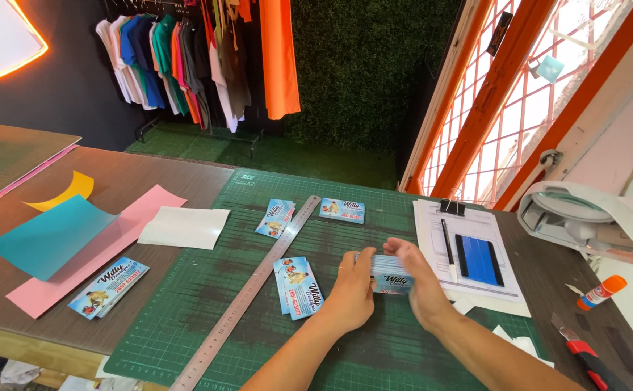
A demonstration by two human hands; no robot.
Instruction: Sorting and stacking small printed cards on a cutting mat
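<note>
Squaring a card stack [390,279] between left hand [350,289] and right hand [421,286].

Steel ruler [248,293], glue stick [602,292], clipboard [468,253].

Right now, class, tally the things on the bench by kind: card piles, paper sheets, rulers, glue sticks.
Card piles: 5, one squared between left hand and right hand
Paper sheets: 4
Rulers: 1
Glue sticks: 1
Total: 11
</note>
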